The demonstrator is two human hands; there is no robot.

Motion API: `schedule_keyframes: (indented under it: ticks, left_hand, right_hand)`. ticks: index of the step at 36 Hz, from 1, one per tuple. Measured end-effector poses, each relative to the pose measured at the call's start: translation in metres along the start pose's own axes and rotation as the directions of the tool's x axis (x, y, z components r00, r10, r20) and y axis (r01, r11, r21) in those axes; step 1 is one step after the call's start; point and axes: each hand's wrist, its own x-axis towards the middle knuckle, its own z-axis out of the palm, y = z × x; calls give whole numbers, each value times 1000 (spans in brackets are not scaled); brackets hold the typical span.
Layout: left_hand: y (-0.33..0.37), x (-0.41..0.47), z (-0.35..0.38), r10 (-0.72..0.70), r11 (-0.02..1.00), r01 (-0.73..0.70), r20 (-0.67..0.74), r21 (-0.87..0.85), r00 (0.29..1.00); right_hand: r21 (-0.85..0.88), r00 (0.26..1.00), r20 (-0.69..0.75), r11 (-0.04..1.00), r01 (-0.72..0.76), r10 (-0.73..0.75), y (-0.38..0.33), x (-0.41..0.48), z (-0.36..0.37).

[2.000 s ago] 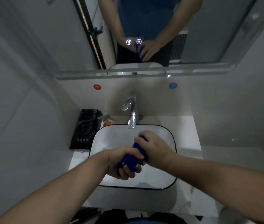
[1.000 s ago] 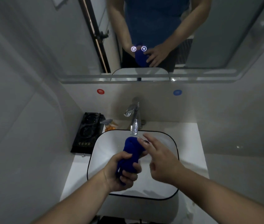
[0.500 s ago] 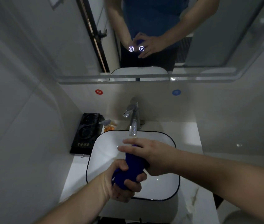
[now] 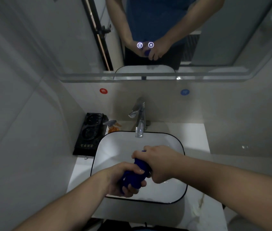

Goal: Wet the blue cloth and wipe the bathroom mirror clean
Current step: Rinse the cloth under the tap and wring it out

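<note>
Both hands clamp the blue cloth (image 4: 136, 176) bunched into a roll: left hand (image 4: 123, 178) fisted round its near end, right hand (image 4: 161, 161) round the far end, over the white basin (image 4: 181, 147). Tap (image 4: 139, 119) stands just behind w/ its spout over the rim. Mirror (image 4: 215, 39) above reflects the same grip (two lit icons on the glass).

- cloth (image 4: 136, 178): soft blue fabric, matt
- basin (image 4: 115, 147): glossy white ceramic, thin black rim
- tap (image 4: 139, 120): shiny polished metal
- mirror (image 4: 223, 39): smooth reflective glass
- wall (image 4: 23, 114): smooth pale tiles
</note>
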Motion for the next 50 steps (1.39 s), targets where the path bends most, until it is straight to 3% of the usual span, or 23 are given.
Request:
schedule_keyframes:
  ticks: [5, 11, 12, 15, 19, 23, 27, 31, 35, 43, 50]
  left_hand:
    - [6, 1, 11, 47, 979, -19, -134, 205, 990]
    - [27, 5, 18, 145, 835, 80, -358, 545, 923]
    - [29, 7, 18, 169, 774, 126, -394, 620, 903]
    - [26, 21, 20, 358, 457, 295, -477, 839, 803]
    - [18, 46, 11, 541, 426, 270, -482, 863, 689]
    - [22, 62, 3, 658, 226, 409, -448, 884, 606]
    - [13, 69, -5, 707, 91, 474, -393, 876, 589]
    - [3, 71, -15, 733, -7, 477, -320, 879, 601]
    - [3, 66, -19, 772, -97, 454, -221, 886, 595]
    - [0, 62, -12, 807, -112, 434, -173, 894, 564]
    - [-8, 59, -3, 820, -92, 432, -178, 897, 544]
  right_hand:
    - [-90, 999, 2, 995, -39, 40, 4, 4, 7]
    - [-110, 994, -42, 989, -103, 99, 7, 14, 14]
    - [-107, 993, -28, 988, -115, 113, 7, 17, 15]
    - [-94, 988, 62, 986, -138, 144, 8, 26, 16]
    - [-125, 982, 71, 978, -167, 177, 17, 38, 13]
    - [-119, 939, 83, 939, -323, 333, 12, 50, 26]
    - [62, 842, 262, 862, -502, 471, 7, 59, 46]
    - [198, 753, 467, 775, -601, 464, 13, 61, 49]
    - [342, 730, 543, 684, -644, 416, 18, 52, 39]
    - [375, 688, 602, 617, -692, 406, 19, 45, 29]
    - [400, 720, 564, 629, -666, 404, 14, 30, 29]
